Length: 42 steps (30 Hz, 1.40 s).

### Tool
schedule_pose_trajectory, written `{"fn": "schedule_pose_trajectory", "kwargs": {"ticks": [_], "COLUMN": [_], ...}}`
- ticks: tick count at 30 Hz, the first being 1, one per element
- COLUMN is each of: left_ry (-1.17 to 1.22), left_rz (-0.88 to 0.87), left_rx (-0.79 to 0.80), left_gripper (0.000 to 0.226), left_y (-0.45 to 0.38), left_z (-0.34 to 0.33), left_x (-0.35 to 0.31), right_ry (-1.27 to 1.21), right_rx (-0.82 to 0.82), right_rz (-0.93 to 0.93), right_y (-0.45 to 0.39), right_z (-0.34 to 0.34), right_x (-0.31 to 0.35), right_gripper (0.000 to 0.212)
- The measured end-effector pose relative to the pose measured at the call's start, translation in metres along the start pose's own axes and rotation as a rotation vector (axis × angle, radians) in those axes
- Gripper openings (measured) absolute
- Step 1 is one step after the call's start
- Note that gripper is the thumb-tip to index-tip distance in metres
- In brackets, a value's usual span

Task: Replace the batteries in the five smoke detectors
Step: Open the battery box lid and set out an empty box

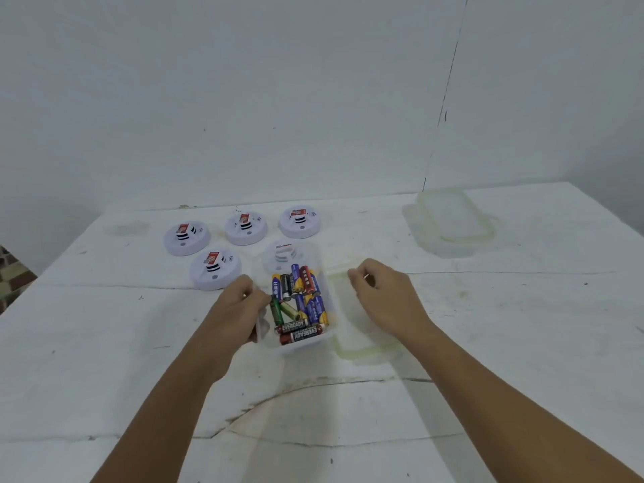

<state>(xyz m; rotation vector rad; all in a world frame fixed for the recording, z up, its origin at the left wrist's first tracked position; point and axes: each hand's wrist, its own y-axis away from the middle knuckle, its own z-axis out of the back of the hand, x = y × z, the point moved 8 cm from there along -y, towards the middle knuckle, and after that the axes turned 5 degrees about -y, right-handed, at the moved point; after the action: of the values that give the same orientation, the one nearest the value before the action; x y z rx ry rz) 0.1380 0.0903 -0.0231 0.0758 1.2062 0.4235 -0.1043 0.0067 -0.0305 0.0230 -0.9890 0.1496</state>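
Clear plastic box (pixel 327 310) of mixed batteries (pixel 299 301) is gripped at its wall by the left hand (pixel 240 305), while the right hand (pixel 386 294) pinches its transparent lid (pixel 355 346)

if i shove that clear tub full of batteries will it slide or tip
The clear tub would probably slide rather than tip: it is low and wide. The loose batteries likely make it heavy for its size, and they may roll and rattle inside.

Single head-worn view, wide angle. Looks forward and down from above the near edge of the white counter (pixel 488 343). Both forearms enter from the bottom corners. Counter fills the lower half; bare wall (pixel 244 99) fills the upper half, straight ahead.
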Motion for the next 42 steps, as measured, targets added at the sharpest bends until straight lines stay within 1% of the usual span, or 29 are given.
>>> {"fn": "schedule_pose_trajectory", "kwargs": {"ticks": [2, 3, 4, 5, 6, 7, 8, 10, 12, 14, 17, 19, 20, 22, 23, 25, 26, 27, 28, 30, 34, 38, 40, 42], "left_ry": [-0.035, -0.046, -0.055, -0.067, -0.089, -0.114, -0.135, -0.157, -0.189, -0.23, -0.305, -0.358, -0.387, -0.426, -0.433, -0.424, -0.403, -0.379, -0.353, -0.335, -0.353, -0.412, -0.415, -0.393], "left_rz": [0.001, 0.003, 0.001, -0.003, -0.005, -0.007, -0.008, 0.0, 0.002, -0.016, -0.059, -0.087, -0.099, -0.098, -0.077, -0.054, -0.05, -0.042, -0.026, -0.01, -0.022, -0.112, -0.142, -0.155], "left_rx": [0.032, 0.05, 0.072, 0.094, 0.113, 0.126, 0.138, 0.153, 0.136, 0.091, 0.051, 0.035, 0.028, 0.035, 0.044, 0.033, 0.026, 0.034, 0.056, 0.082, 0.02, -0.039, -0.062, -0.078], "left_gripper": [0.027, 0.025, 0.023, 0.021, 0.019, 0.018, 0.018, 0.019, 0.019, 0.023, 0.027, 0.038, 0.043, 0.046, 0.041, 0.021, 0.011, 0.013, 0.02, 0.028, 0.029, 0.029, 0.03, 0.033], "left_y": [-0.004, -0.006, -0.008, -0.011, -0.013, -0.015, -0.017, -0.02, -0.021, -0.023, -0.022, -0.014, -0.009, 0.0, 0.003, 0.002, 0.0, -0.003, -0.005, -0.009, -0.015, -0.03, -0.044, -0.06], "left_z": [-0.02, -0.031, -0.043, -0.055, -0.066, -0.075, -0.083, -0.096, -0.099, -0.096, -0.092, -0.089, -0.086, -0.081, -0.079, -0.072, -0.07, -0.071, -0.074, -0.08, -0.083, -0.095, -0.105, -0.112], "left_x": [-0.009, -0.015, -0.019, -0.023, -0.027, -0.029, -0.029, -0.027, -0.023, -0.021, -0.025, -0.028, -0.028, -0.019, -0.012, 0.0, 0.003, 0.004, 0.006, 0.007, 0.002, -0.014, -0.021, -0.028], "right_ry": [0.141, 0.152, 0.098, -0.011, -0.116, -0.162, -0.144, -0.054, -0.04, -0.079, -0.081, -0.002, 0.031, 0.051, 0.042, 0.056, 0.092, 0.133, 0.159, 0.159, 0.053, 0.077, 0.05, -0.009], "right_rx": [-0.112, -0.14, -0.131, -0.095, -0.048, -0.008, 0.019, 0.038, 0.032, 0.023, -0.001, -0.012, -0.01, -0.015, -0.027, -0.058, -0.086, -0.121, -0.152, -0.175, -0.172, -0.207, -0.226, -0.208], "right_rz": [0.08, 0.065, 0.023, -0.036, -0.094, -0.129, -0.132, -0.081, -0.041, -0.051, -0.02, 0.028, 0.047, 0.082, 0.102, 0.148, 0.162, 0.168, 0.158, 0.119, 0.097, 0.04, 0.026, 0.037], "right_y": [-0.003, -0.005, -0.007, -0.01, -0.01, -0.009, -0.005, 0.003, 0.007, 0.006, 0.005, 0.004, 0.005, 0.007, 0.008, 0.011, 0.012, 0.013, 0.013, 0.014, 0.016, -0.001, -0.013, -0.022], "right_z": [0.014, 0.019, 0.022, 0.024, 0.024, 0.023, 0.024, 0.027, 0.028, 0.027, 0.024, 0.021, 0.02, 0.019, 0.02, 0.022, 0.024, 0.026, 0.028, 0.03, 0.034, 0.036, 0.041, 0.048], "right_x": [-0.004, -0.01, -0.019, -0.029, -0.038, -0.046, -0.05, -0.049, -0.048, -0.053, -0.061, -0.065, -0.065, -0.065, -0.065, -0.064, -0.064, -0.064, -0.065, -0.068, -0.071, -0.082, -0.082, -0.079], "right_gripper": [0.025, 0.022, 0.022, 0.025, 0.031, 0.039, 0.044, 0.043, 0.039, 0.034, 0.02, 0.007, 0.006, 0.009, 0.013, 0.028, 0.032, 0.032, 0.029, 0.021, 0.007, 0.015, 0.018, 0.024]}}
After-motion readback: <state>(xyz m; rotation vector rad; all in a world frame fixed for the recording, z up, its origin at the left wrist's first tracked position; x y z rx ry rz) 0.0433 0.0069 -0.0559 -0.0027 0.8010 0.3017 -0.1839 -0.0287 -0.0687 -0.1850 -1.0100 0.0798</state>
